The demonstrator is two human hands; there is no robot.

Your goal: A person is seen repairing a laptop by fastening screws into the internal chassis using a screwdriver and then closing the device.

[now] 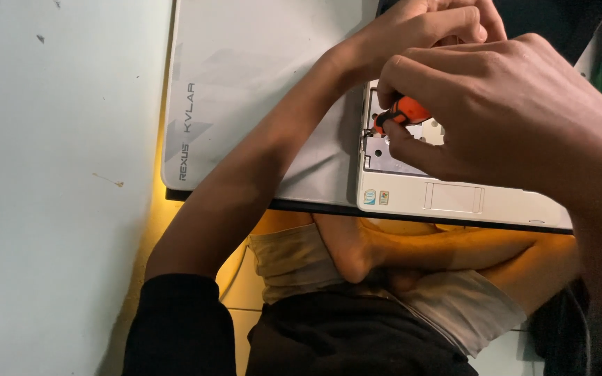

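Observation:
A white laptop base (412, 195) with its keyboard removed lies on a pale desk mat (245, 76). My right hand (510, 111) grips a small screwdriver with an orange handle (405, 111), its tip down in the open keyboard bay (391, 157). My left hand (426, 31) reaches across the mat and rests curled at the laptop's top edge, just above the screwdriver. What the left fingers hold is hidden.
A white wall or panel (57, 188) fills the left side. The mat lies on a dark-edged low surface (315, 206). Below it my crossed legs (419, 257) rest on a yellow-lit tiled floor (245, 278). A dark cable (580, 313) runs at the lower right.

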